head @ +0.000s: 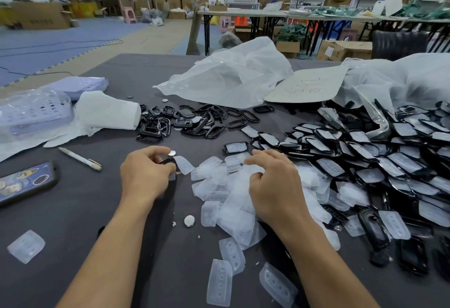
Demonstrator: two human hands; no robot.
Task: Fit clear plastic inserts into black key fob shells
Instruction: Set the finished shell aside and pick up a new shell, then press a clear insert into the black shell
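Note:
My left hand (146, 173) curls round a black key fob shell (168, 161) at the table's centre, mostly hidden under the fingers. A clear plastic insert (183, 164) lies right beside that shell. My right hand (275, 186) hovers with bent fingers over a loose heap of clear inserts (231, 200), its fingertips touching the top pieces. Empty black shells (190, 122) lie in a pile further back. A large heap of shells with inserts fitted (365, 161) spreads across the right side.
A phone (26, 182) and a pen (80, 159) lie at the left. Coin cells (189, 220) sit on the dark table. Lilac trays (34, 112), a white roll (109, 110) and plastic bags (231, 76) crowd the back. Stray inserts (26, 246) lie near the front edge.

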